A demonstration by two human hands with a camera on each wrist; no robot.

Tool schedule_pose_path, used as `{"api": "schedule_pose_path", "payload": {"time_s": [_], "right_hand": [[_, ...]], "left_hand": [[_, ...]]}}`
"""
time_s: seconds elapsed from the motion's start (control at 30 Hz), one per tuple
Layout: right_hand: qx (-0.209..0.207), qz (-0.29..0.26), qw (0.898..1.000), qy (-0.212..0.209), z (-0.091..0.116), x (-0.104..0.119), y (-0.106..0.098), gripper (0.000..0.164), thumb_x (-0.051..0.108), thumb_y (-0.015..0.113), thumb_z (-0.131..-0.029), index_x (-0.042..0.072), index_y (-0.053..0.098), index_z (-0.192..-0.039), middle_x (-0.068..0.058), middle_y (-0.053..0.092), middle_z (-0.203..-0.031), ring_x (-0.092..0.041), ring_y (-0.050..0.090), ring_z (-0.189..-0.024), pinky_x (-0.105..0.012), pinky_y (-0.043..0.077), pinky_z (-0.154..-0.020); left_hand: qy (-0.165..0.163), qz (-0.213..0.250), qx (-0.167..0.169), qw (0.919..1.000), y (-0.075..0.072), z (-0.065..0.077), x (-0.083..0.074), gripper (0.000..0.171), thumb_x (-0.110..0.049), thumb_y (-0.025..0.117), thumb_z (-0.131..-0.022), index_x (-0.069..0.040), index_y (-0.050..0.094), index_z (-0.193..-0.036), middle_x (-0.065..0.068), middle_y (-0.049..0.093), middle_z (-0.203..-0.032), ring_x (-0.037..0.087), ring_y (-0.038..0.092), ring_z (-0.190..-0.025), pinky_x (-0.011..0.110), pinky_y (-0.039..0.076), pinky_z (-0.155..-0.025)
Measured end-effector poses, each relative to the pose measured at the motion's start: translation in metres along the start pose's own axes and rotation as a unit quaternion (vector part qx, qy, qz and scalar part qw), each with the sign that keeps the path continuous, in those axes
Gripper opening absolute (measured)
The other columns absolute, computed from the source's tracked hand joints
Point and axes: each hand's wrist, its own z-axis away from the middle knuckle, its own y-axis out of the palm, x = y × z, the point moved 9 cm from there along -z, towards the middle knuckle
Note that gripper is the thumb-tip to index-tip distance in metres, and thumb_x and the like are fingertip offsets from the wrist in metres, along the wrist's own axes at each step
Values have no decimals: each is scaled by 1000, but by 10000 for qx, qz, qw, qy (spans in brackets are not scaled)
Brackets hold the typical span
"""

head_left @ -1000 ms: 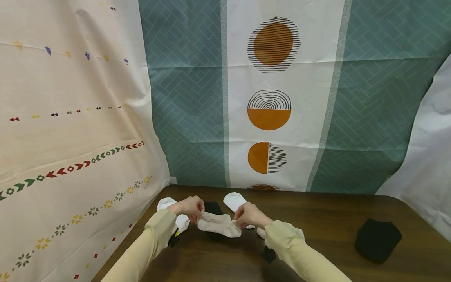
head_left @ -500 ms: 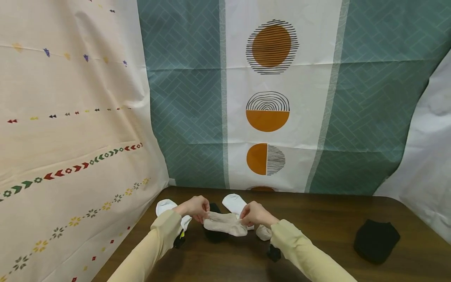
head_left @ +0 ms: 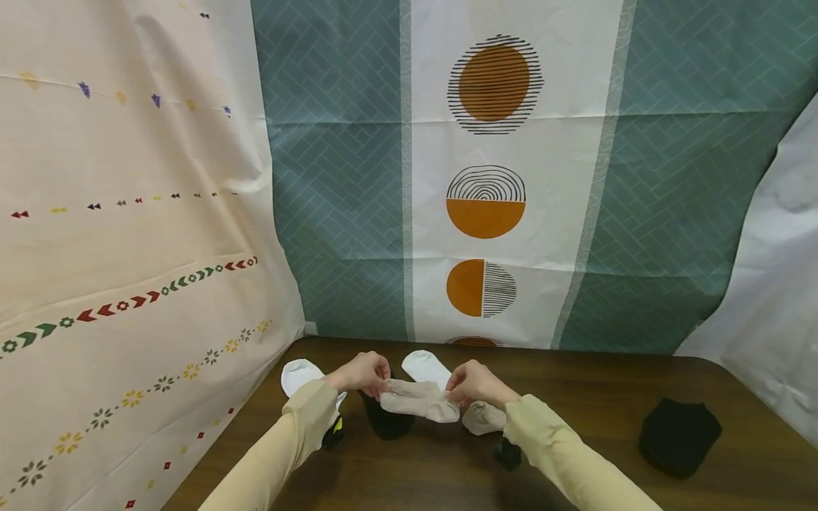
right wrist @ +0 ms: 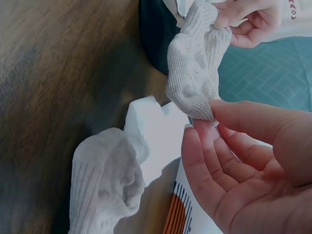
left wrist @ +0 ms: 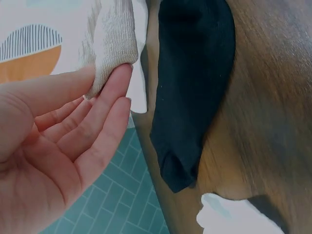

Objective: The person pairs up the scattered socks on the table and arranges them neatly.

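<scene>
A ribbed beige sock [head_left: 418, 400] is stretched between my two hands above the table. My left hand [head_left: 366, 374] pinches its cuff end between thumb and fingers, as the left wrist view shows. At the opposite end, my right hand [head_left: 479, 384] pinches the sock [right wrist: 197, 73] with thumb and fingertips. Under the held sock lies a black sock [left wrist: 190, 87], partly covered in the head view. A second beige sock [right wrist: 105, 180] rests on the table below my right hand, beside a white sock [right wrist: 156, 136].
Another white sock [head_left: 300, 375] lies at the left, partly behind my left forearm. A folded black sock [head_left: 680, 436] sits far right on the brown wooden table [head_left: 594, 397]. Patterned cloths hang behind the table and along its left side.
Both hands have moved to the right with the beige sock held between them. More of the second beige sock and of the black sock underneath now shows.
</scene>
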Motion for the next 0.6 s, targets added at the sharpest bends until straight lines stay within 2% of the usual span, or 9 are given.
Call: {"api": "schedule_pose_path", "payload": {"time_s": [0.17, 0.37, 0.6], "right_hand": [[-10, -65, 10000, -62, 2, -5, -5, 4, -4, 66, -75, -2, 63, -77, -5, 56, -65, -16, 52, -51, -39, 50, -57], [-161, 1, 9998, 153, 3, -12, -13, 5, -3, 68, -74, -1, 64, -77, -5, 56, -67, -15, 52, -51, -37, 50, -56], [-272, 39, 9995, 143, 6, -15, -21, 5, -3, 69, -74, -1, 64, -76, -5, 56, -65, -14, 51, -49, -37, 49, -54]], "left_hand": [[156, -123, 5, 9998, 2, -4, -5, 9, 3, 65, -79, 2, 56, -76, 5, 59, -64, 22, 63, -55, 33, 50, -51], [176, -64, -21, 9998, 4, -7, -8, 10, 4, 65, -79, 3, 56, -75, 7, 60, -62, 23, 63, -55, 33, 50, -51], [241, 7, -14, 9997, 8, -11, -15, 10, 4, 65, -78, 4, 56, -75, 7, 59, -64, 24, 63, -55, 35, 50, -51]]}}
